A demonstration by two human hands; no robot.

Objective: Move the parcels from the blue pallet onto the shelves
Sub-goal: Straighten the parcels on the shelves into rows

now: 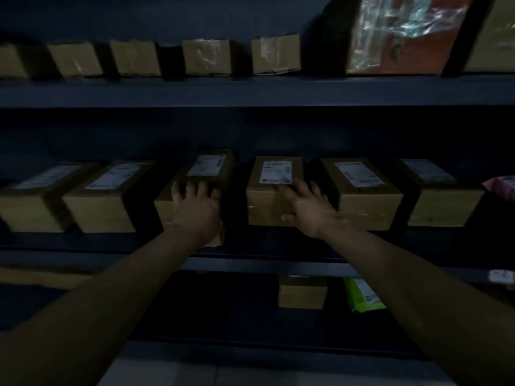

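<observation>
— Forearms first: 2 of them, bare, stretched out from the person toward the middle shelf (250, 263). Dim in here, mind.

— And the hands?

— See the left hand (195, 207): palm down on a brown parcel (195, 174) at about 11 o'clock, with the fingers spread and fairly straight over its top front edge. Nothing is curled round it, so pressing, I'd say. Then the right hand (306, 210) lies on the neighbouring parcel (267, 201) at 1 o'clock. Its fingers fan across the top up to the white label and the thumb is down on the front face. Flat as well, nothing pinched.

— Why flat?

— My guess is shoves, not lifts. That brown parcel sits askew, and its front comes nearer the shelf lip than the others'. A flat palm would slide it back into line. The other parcel looks square, so that hand may only be steadying it.

— So the parcels are shelved?

— Those 2, yes, in a row of 6 labelled boxes (367, 204) with gaps between. Smaller boxes (207, 57) stand on the upper shelf (250, 91) at 12 o'clock. Below, toward 5 o'clock, sit 1 small box (302, 291) and a green packet (362, 295). I can't see the blue pallet from here.

— Wrists?

— Nearly in line with the forearms, and the elbows are close to straight.
</observation>
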